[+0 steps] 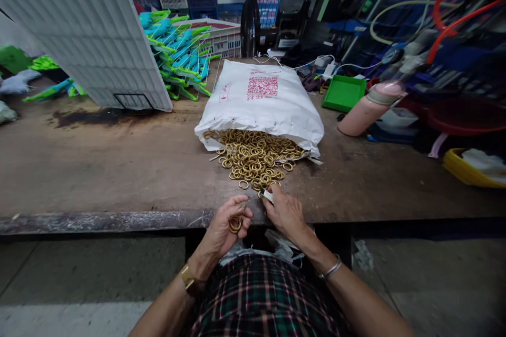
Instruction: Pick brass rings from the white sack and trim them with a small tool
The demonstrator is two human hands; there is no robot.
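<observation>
A white sack (pixel 237 100) with red print lies on the brown table, its mouth facing me. Gold-coloured rings (pixel 256 160) spill from it in a heap toward the table's front edge. My left hand (pixel 227 226), palm turned up, has its fingers curled round several gold rings (pixel 235 224). At the near tip of the heap is my right hand (pixel 284 211), holding a small white tool with a black tip (pixel 267 196) between thumb and fingers. Whether that hand also touches a ring is hidden.
A large white panel (pixel 98 26) stands at the left beside green and blue plastic parts (pixel 182 52). To the right are a green tray (pixel 343 93), a pink bottle (pixel 367 110) and a yellow container (pixel 470 170). The table (pixel 118 179) runs across the view.
</observation>
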